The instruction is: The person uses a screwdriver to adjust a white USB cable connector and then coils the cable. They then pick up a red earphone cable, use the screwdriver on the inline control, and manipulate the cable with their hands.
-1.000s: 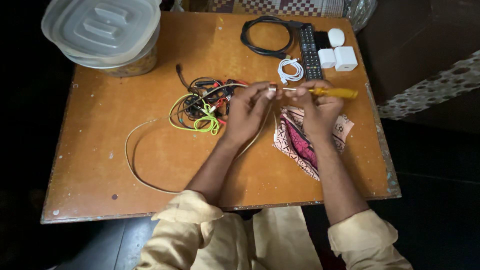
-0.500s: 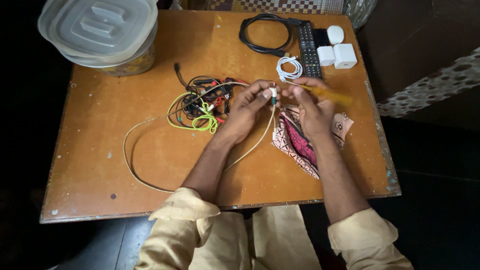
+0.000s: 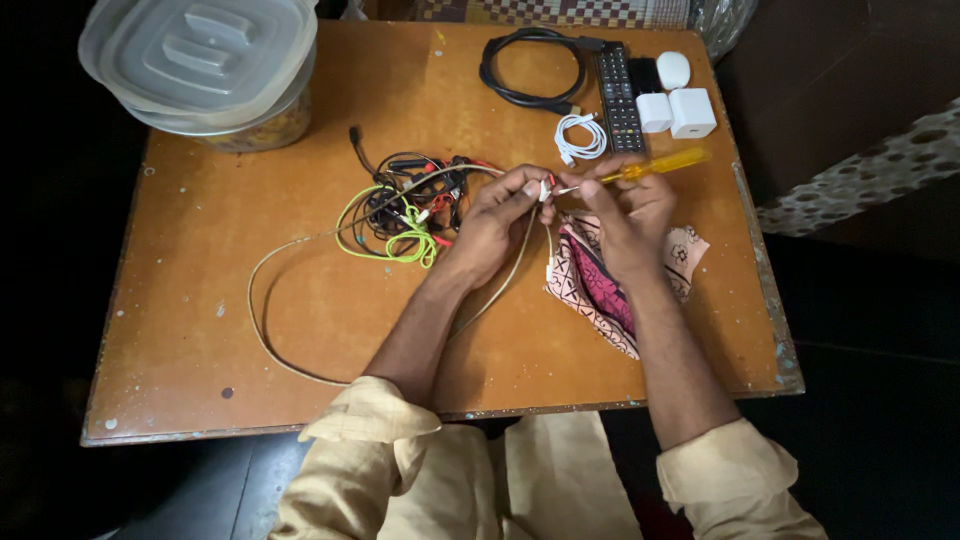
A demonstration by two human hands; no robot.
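Note:
My left hand [image 3: 497,218] pinches the end of a long beige cable [image 3: 262,322] that loops across the wooden table [image 3: 300,90]. My right hand [image 3: 628,207] holds a screwdriver with a yellow handle [image 3: 655,166], its tip touching the small white and red piece at the cable end [image 3: 545,189] between my fingers. Both hands meet above the table's middle. Just left of my left hand lies a tangle of black, red and lime-green wires [image 3: 405,208].
A patterned pink cloth [image 3: 600,290] lies under my right wrist. At the back are a coiled black cable [image 3: 520,65], a black remote [image 3: 620,95], a small white coiled cable [image 3: 580,138] and white chargers [image 3: 680,110]. Clear lidded containers [image 3: 205,60] stand at the back left.
Both hands stayed together over the cable end. The screwdriver handle shifted slightly in my right hand, and the view moved a little.

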